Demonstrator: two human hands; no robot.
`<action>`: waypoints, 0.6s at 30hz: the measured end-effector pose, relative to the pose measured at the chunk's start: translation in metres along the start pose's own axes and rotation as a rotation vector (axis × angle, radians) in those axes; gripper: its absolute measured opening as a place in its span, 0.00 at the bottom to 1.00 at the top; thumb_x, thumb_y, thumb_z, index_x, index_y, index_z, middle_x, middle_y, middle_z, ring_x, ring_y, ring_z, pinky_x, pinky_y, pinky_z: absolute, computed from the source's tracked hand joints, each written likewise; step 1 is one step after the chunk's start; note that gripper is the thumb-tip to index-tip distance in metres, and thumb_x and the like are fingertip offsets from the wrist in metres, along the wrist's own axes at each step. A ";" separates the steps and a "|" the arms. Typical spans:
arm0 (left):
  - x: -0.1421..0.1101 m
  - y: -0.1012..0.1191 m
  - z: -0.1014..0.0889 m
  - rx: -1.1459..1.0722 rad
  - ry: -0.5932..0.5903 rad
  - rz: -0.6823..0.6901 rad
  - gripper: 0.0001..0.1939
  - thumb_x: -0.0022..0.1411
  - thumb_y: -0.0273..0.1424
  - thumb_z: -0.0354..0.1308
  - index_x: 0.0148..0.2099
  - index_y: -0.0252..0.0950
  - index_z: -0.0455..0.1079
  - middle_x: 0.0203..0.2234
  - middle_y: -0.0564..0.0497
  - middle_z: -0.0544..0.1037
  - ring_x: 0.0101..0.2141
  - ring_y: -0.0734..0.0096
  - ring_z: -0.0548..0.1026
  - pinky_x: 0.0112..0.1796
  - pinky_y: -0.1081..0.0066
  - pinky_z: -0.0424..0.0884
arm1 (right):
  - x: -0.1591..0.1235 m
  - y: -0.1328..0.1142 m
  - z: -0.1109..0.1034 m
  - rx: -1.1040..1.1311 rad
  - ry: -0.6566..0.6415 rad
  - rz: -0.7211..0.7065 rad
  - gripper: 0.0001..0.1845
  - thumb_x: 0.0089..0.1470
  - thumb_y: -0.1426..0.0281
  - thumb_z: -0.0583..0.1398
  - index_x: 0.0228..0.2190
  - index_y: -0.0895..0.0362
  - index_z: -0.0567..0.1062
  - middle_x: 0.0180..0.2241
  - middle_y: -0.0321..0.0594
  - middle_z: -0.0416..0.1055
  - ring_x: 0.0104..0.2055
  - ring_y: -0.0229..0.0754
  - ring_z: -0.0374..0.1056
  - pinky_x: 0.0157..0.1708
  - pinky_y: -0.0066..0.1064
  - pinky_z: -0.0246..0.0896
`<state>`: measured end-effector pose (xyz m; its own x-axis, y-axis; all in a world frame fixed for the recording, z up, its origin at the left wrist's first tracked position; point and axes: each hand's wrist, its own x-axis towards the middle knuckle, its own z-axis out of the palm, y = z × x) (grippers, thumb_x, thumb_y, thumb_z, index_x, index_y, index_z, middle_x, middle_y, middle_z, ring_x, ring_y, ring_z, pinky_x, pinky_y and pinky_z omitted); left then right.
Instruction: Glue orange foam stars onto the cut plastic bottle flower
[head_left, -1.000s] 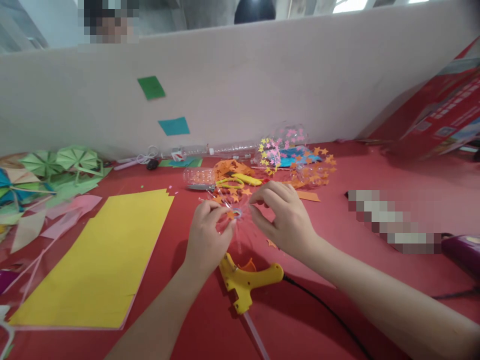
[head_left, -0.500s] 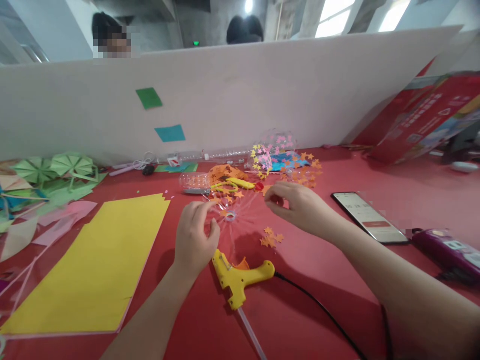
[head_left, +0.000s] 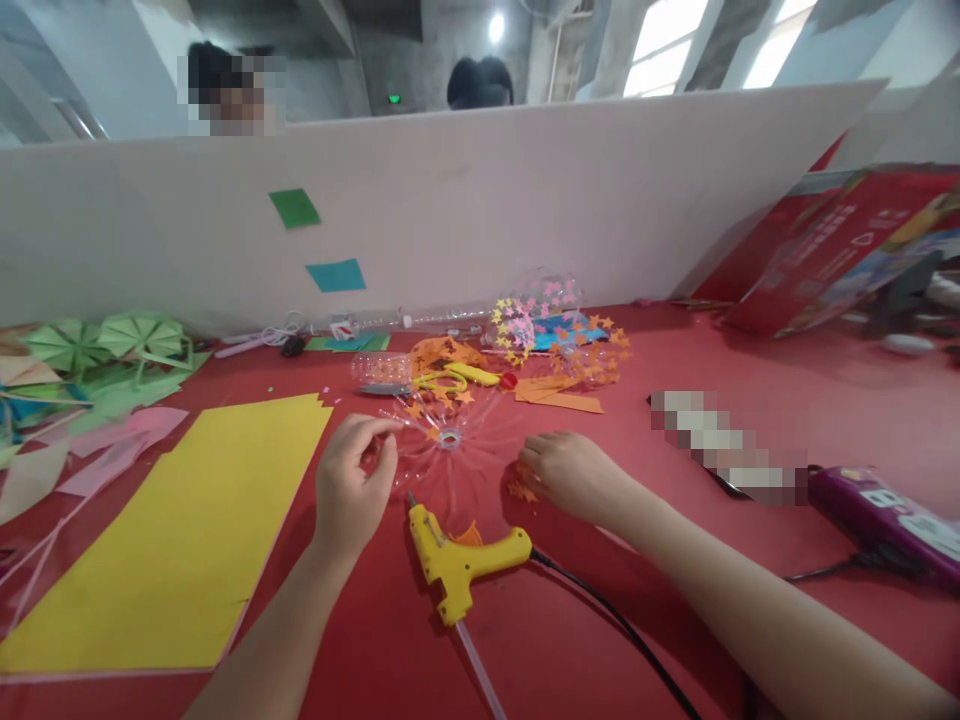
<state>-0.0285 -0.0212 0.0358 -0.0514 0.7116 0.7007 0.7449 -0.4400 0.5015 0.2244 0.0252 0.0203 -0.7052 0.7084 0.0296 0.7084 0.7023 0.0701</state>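
A clear plastic bottle piece (head_left: 449, 447), cut into strips that fan out around its neck ring, lies on the red table. One orange paper star (head_left: 433, 435) sits beside the ring. At the strips' left edge is my left hand (head_left: 354, 482), thumb and forefinger apart, with nothing visible between them. My right hand (head_left: 568, 478) is down at a small pile of orange stars (head_left: 520, 490), fingers bent together over it; the fingertips are partly hidden. A yellow glue gun (head_left: 465, 560) lies in front of the plastic piece, its nozzle pointing away from me, a clear glue stick in its back.
Yellow paper sheets (head_left: 172, 540) lie left, with folded green paper (head_left: 142, 340) beyond. Behind are scissors (head_left: 442, 380), a yellow cutter (head_left: 472, 374), orange strips (head_left: 559, 400) and star-covered bottle pieces (head_left: 555, 295). A partly blurred phone (head_left: 739, 490) and purple device (head_left: 885, 515) sit right.
My right hand has moved away from the ring and lowered onto the star pile. My left hand has drawn back left from the ring, its fingers parting. The view has tilted up somewhat.
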 end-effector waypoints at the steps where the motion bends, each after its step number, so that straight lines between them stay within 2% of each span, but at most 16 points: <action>1: -0.001 0.002 -0.001 -0.004 -0.001 -0.005 0.06 0.60 0.23 0.52 0.36 0.36 0.69 0.29 0.52 0.71 0.28 0.74 0.67 0.31 0.73 0.65 | 0.000 -0.001 0.001 -0.012 0.000 -0.005 0.09 0.57 0.74 0.54 0.29 0.61 0.74 0.30 0.47 0.73 0.32 0.43 0.69 0.28 0.31 0.49; 6: -0.012 0.011 -0.002 -0.034 -0.055 0.012 0.07 0.60 0.22 0.52 0.36 0.35 0.69 0.29 0.52 0.70 0.29 0.75 0.67 0.32 0.73 0.65 | 0.004 -0.001 0.007 -0.034 0.005 -0.017 0.09 0.56 0.76 0.54 0.30 0.61 0.74 0.32 0.46 0.73 0.33 0.43 0.68 0.30 0.31 0.50; 13: -0.018 0.014 0.004 -0.093 -0.122 0.002 0.06 0.60 0.22 0.52 0.36 0.36 0.69 0.28 0.53 0.70 0.28 0.76 0.67 0.30 0.74 0.65 | 0.004 0.001 0.007 -0.021 0.064 0.058 0.09 0.57 0.75 0.52 0.31 0.61 0.73 0.32 0.45 0.72 0.32 0.41 0.67 0.30 0.31 0.48; 18: -0.017 0.017 0.002 -0.117 -0.106 0.007 0.07 0.61 0.22 0.51 0.36 0.36 0.69 0.29 0.53 0.70 0.28 0.76 0.67 0.30 0.75 0.65 | 0.002 -0.001 0.003 0.016 0.100 0.098 0.10 0.57 0.73 0.52 0.30 0.60 0.72 0.31 0.45 0.72 0.31 0.40 0.66 0.29 0.30 0.46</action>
<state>-0.0143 -0.0399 0.0312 0.0289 0.7594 0.6499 0.6620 -0.5017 0.5568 0.2224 0.0267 0.0172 -0.6318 0.7634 0.1344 0.7736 0.6320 0.0463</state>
